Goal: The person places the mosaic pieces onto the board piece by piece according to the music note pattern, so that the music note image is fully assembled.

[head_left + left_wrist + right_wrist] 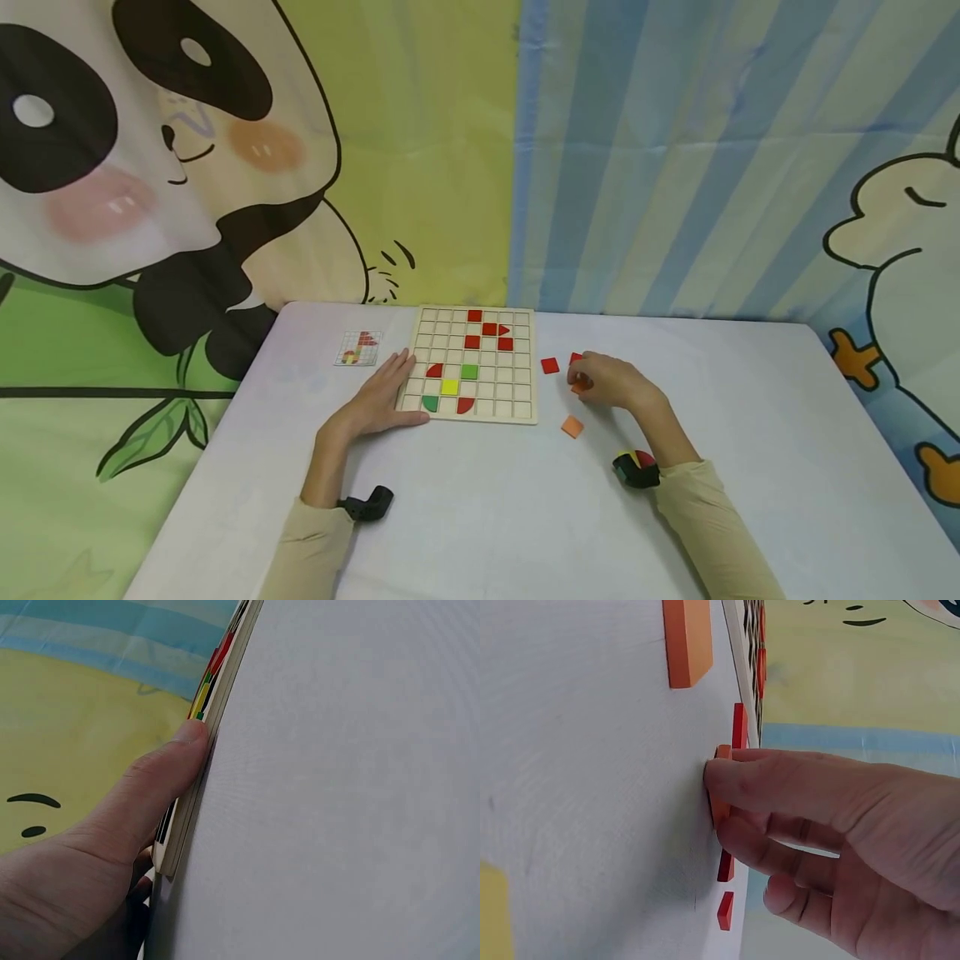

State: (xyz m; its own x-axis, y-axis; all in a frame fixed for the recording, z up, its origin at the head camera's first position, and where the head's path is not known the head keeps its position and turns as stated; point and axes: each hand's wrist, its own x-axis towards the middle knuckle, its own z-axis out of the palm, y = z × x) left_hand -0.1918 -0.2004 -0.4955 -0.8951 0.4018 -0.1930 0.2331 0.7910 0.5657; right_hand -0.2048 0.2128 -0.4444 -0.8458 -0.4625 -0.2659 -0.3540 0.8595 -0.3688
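Right grip (pixel 617 383) pinches an orange tile (pixel 720 811) between its fingertips; left grip (pixel 377 402), fingers straight, touches the board (pixel 487 390).

Cartoon backdrop (pixel 450 150) behind white table (pixel 487 508)

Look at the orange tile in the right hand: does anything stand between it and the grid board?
A red tile lies flat in the gap between the right hand and the grid board, near the board's right edge. Lifting the orange tile should probably clear it; the left hand rests at the board's left side.
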